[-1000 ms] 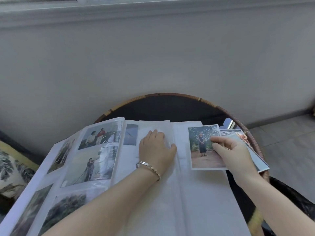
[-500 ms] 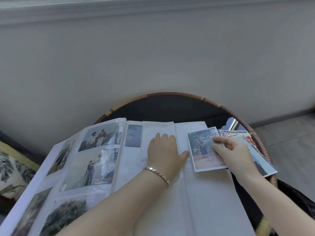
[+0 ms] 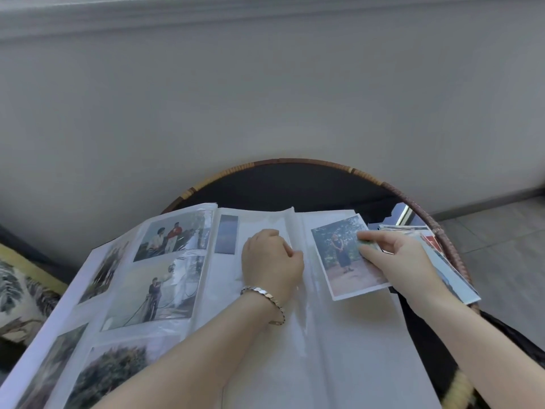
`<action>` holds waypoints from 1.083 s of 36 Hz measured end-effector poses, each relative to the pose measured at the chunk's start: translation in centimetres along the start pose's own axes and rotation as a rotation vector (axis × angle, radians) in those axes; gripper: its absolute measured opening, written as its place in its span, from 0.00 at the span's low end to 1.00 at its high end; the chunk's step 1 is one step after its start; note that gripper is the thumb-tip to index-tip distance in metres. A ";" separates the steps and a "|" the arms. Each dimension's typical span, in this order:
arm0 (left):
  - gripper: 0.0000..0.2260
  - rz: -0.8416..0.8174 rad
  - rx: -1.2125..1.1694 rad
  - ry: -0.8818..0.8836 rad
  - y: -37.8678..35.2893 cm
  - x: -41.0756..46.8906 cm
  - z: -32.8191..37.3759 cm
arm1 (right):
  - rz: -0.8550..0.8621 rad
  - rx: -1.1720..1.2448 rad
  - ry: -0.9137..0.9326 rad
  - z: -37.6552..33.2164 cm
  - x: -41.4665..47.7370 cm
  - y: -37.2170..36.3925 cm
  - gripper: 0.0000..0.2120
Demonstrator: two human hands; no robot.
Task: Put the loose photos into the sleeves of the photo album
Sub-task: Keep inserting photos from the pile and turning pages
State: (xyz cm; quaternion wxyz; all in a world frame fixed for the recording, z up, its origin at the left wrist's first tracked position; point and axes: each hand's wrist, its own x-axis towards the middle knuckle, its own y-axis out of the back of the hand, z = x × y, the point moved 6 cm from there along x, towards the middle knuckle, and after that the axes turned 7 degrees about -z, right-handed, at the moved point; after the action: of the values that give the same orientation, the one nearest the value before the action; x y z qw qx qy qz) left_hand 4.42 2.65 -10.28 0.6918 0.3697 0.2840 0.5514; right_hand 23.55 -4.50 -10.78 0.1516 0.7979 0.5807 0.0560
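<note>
Pinching the glossy rectangular photo (image 3: 342, 261) between thumb and fingers, the right hand (image 3: 404, 261) holds it tilted over the smooth white page of the album (image 3: 339, 349). Just left of that grip, the left hand (image 3: 271, 261) rests knuckles-up at the clear plastic sleeve (image 3: 290, 219) — fingers curled, though I cannot tell whether they catch its edge. Right of the grip, loose photos (image 3: 451, 278) fan out on the round, wicker-rimmed table (image 3: 295, 162).

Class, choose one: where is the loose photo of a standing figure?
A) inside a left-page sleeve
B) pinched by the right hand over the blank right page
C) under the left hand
B: the right hand pinches the photo over the blank right page of the album, clear of the left hand.
</note>
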 end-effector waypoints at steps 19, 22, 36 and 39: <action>0.09 0.174 -0.051 -0.175 1.4 -0.9 0.2 | -0.214 -0.229 0.061 -3.8 3.4 -3.1 0.09; 0.09 0.192 -0.068 -0.181 1.6 -1.0 0.5 | -0.144 -0.202 0.108 -4.3 4.0 -3.8 0.10; 0.45 -0.442 0.436 -0.067 2.2 -1.7 -4.6 | 0.032 -0.382 0.364 -3.7 3.9 -6.3 0.14; 0.44 -0.369 0.445 -0.124 2.4 -2.0 -4.6 | 0.021 -0.428 0.423 -4.1 3.9 -6.4 0.14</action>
State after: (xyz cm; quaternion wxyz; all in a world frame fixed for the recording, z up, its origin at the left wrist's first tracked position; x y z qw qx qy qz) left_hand -1.06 1.88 -10.96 0.6983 0.4874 0.4176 0.3169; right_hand 17.88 1.66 -9.21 0.1915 0.7244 0.5659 0.3438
